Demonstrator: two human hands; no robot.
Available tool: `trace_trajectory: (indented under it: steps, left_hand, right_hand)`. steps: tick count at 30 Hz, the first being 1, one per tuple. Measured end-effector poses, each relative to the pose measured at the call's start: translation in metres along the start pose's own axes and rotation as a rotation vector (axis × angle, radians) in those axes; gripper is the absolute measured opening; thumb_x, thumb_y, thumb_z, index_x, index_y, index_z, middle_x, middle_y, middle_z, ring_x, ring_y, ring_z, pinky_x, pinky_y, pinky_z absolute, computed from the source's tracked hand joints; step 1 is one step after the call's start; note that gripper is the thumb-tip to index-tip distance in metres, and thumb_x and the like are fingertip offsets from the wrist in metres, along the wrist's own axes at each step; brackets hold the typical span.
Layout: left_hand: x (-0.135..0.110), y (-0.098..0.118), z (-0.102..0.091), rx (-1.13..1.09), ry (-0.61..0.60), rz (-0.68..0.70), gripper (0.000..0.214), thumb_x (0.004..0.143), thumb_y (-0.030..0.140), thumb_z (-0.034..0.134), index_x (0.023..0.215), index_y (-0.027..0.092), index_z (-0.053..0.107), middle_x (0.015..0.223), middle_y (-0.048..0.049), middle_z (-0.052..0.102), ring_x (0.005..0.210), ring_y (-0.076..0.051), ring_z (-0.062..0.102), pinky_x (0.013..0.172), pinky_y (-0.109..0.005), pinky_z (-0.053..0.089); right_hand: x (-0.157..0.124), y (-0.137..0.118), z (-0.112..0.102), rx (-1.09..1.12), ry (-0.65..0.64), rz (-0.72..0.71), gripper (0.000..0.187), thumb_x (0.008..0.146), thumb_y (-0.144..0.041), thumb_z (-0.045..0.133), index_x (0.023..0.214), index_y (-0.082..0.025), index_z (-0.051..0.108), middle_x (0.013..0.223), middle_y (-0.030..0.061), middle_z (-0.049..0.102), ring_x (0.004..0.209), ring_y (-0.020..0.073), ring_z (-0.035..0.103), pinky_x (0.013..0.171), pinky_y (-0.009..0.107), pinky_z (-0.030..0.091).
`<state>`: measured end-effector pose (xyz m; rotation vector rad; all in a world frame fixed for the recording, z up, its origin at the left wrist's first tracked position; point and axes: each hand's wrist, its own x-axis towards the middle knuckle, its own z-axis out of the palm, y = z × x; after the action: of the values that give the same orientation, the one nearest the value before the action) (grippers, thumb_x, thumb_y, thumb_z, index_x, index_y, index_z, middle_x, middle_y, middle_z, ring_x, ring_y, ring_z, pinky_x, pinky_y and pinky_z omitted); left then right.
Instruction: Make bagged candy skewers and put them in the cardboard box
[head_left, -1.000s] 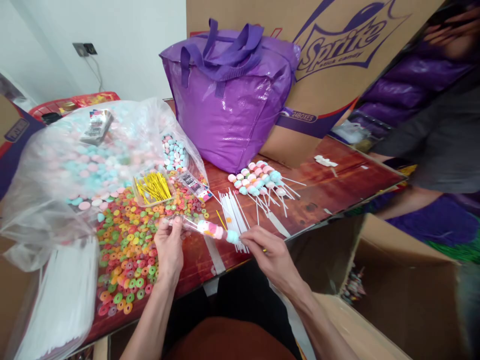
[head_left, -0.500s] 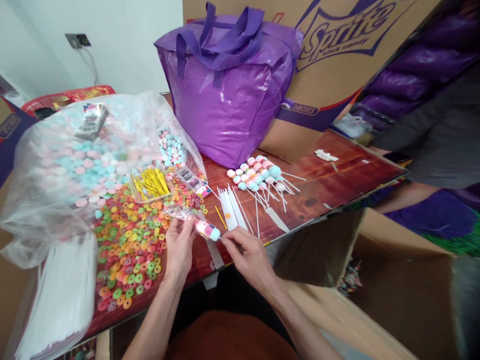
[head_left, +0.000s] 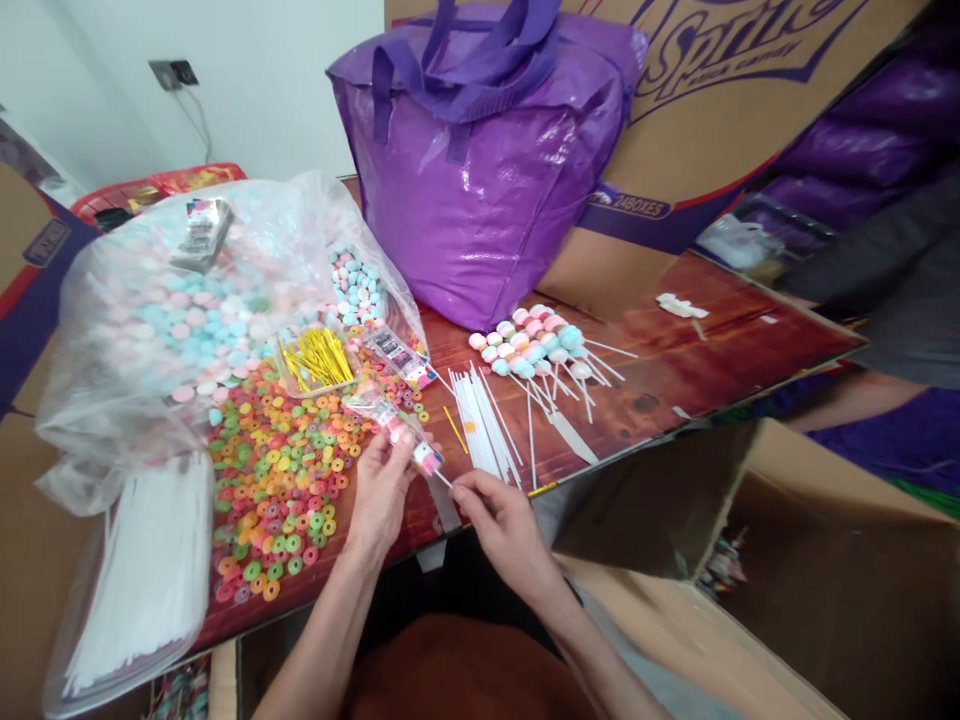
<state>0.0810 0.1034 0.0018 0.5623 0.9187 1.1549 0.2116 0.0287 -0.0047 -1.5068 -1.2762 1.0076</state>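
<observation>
A printed clear candy wrapper (head_left: 377,408) is pinched in my left hand (head_left: 384,492), above the table's front edge. Inside it sits a marshmallow skewer (head_left: 427,459), whose white stick comes out of the open end. The fingertips of my right hand (head_left: 507,528) are closed on that stick. Just beyond my hands are loose white sticks (head_left: 480,425) and a yellow twist tie (head_left: 454,430). Several bare marshmallow skewers (head_left: 532,340) lie together to the right. A small stack of wrappers (head_left: 401,355) rests behind my left hand.
Colourful gummy rings (head_left: 285,490) spread across the left of the table, beside a tub of yellow twist ties (head_left: 316,360) and a large bag of marshmallows (head_left: 187,310). A bundle of white sticks (head_left: 142,570) lies front left. A purple bag (head_left: 480,200) stands behind; an open carton (head_left: 832,570) sits right.
The skewer has slid deeper into the wrapper, so its blue tip marshmallow is now covered. My right hand has kept hold of the stick. The whole view has shifted slightly.
</observation>
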Motion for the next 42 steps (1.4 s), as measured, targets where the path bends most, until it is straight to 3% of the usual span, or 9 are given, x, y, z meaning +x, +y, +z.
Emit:
trace_trajectory:
  steps: [5, 11, 16, 22, 27, 30, 32, 35, 42]
  left_hand:
    - [-0.008, -0.003, 0.004, 0.012, -0.022, -0.054, 0.041, 0.067, 0.040, 0.085, 0.095, 0.015, 0.068, 0.088, -0.0073, 0.074, 0.077, -0.021, 0.071, 0.074, -0.034, 0.057]
    - [-0.008, 0.003, -0.006, -0.002, -0.026, -0.014, 0.036, 0.069, 0.036, 0.084, 0.095, 0.015, 0.070, 0.092, -0.0087, 0.075, 0.084, -0.022, 0.072, 0.081, -0.035, 0.057]
    - [-0.014, 0.002, -0.005, -0.052, -0.010, -0.125, 0.033, 0.068, 0.037, 0.085, 0.089, 0.014, 0.073, 0.090, -0.0106, 0.076, 0.082, -0.024, 0.073, 0.080, -0.038, 0.056]
    - [-0.025, 0.009, -0.009, 0.004, -0.027, 0.002, 0.025, 0.076, 0.032, 0.079, 0.093, 0.015, 0.076, 0.100, -0.0106, 0.076, 0.102, -0.024, 0.067, 0.095, -0.034, 0.049]
    - [-0.034, 0.019, -0.020, -0.045, -0.162, -0.053, 0.021, 0.081, 0.032, 0.075, 0.096, 0.018, 0.074, 0.094, -0.0081, 0.071, 0.081, -0.019, 0.063, 0.079, -0.035, 0.053]
    - [-0.034, 0.023, -0.025, -0.127, -0.158, -0.002, 0.014, 0.079, 0.026, 0.076, 0.088, 0.018, 0.071, 0.073, -0.0017, 0.059, 0.071, -0.014, 0.055, 0.071, -0.029, 0.051]
    - [-0.031, 0.023, -0.026, -0.160, -0.080, 0.048, 0.014, 0.077, 0.024, 0.078, 0.080, 0.016, 0.067, 0.067, 0.0012, 0.049, 0.064, -0.010, 0.047, 0.063, -0.023, 0.046]
    - [-0.027, 0.020, -0.027, -0.151, 0.044, 0.019, 0.027, 0.070, 0.022, 0.082, 0.066, 0.015, 0.056, 0.064, 0.0031, 0.042, 0.058, -0.008, 0.037, 0.053, -0.020, 0.038]
    - [-0.023, 0.022, -0.028, -0.162, 0.005, -0.128, 0.029, 0.068, 0.032, 0.079, 0.072, 0.016, 0.055, 0.068, 0.0007, 0.046, 0.059, -0.009, 0.037, 0.054, -0.023, 0.040]
  right_hand:
    - [0.006, -0.005, 0.028, 0.120, 0.114, -0.007, 0.023, 0.094, -0.035, 0.052, 0.079, -0.020, 0.058, 0.070, -0.0010, 0.055, 0.063, 0.0132, 0.049, 0.056, 0.023, 0.039]
    - [0.004, -0.009, 0.018, 0.095, -0.084, 0.065, 0.028, 0.093, -0.034, 0.052, 0.070, -0.018, 0.058, 0.061, -0.0031, 0.051, 0.058, 0.0119, 0.047, 0.056, 0.024, 0.036]
    - [0.005, -0.010, 0.023, 0.212, -0.071, 0.112, 0.028, 0.091, -0.036, 0.051, 0.072, -0.018, 0.059, 0.057, -0.0044, 0.047, 0.053, 0.0111, 0.043, 0.052, 0.024, 0.035]
    - [0.011, -0.025, 0.036, 0.136, -0.020, -0.018, 0.021, 0.094, -0.038, 0.053, 0.089, -0.020, 0.063, 0.083, 0.0012, 0.063, 0.077, 0.0149, 0.056, 0.072, 0.026, 0.045]
    - [0.022, -0.034, 0.044, 0.379, -0.223, 0.169, 0.043, 0.098, -0.046, 0.042, 0.067, -0.019, 0.055, 0.050, -0.0050, 0.046, 0.044, 0.0100, 0.041, 0.047, 0.023, 0.035]
    - [0.028, -0.032, 0.035, -0.010, -0.325, -0.014, 0.037, 0.098, -0.034, 0.045, 0.068, -0.019, 0.060, 0.059, -0.0009, 0.057, 0.055, 0.0131, 0.052, 0.058, 0.025, 0.040]
    - [0.032, -0.024, 0.025, -0.428, -0.117, -0.134, 0.029, 0.096, -0.023, 0.047, 0.073, -0.019, 0.065, 0.072, 0.0040, 0.063, 0.069, 0.0170, 0.056, 0.067, 0.028, 0.040]
    - [0.036, -0.003, 0.014, -0.869, 0.234, -0.129, 0.024, 0.096, -0.018, 0.048, 0.089, -0.017, 0.071, 0.088, 0.0105, 0.064, 0.078, 0.0211, 0.055, 0.071, 0.031, 0.038]
    - [0.027, 0.023, 0.014, -1.115, 0.215, -0.252, 0.024, 0.096, -0.011, 0.049, 0.089, -0.019, 0.071, 0.091, 0.0079, 0.067, 0.082, 0.0216, 0.055, 0.077, 0.033, 0.035]
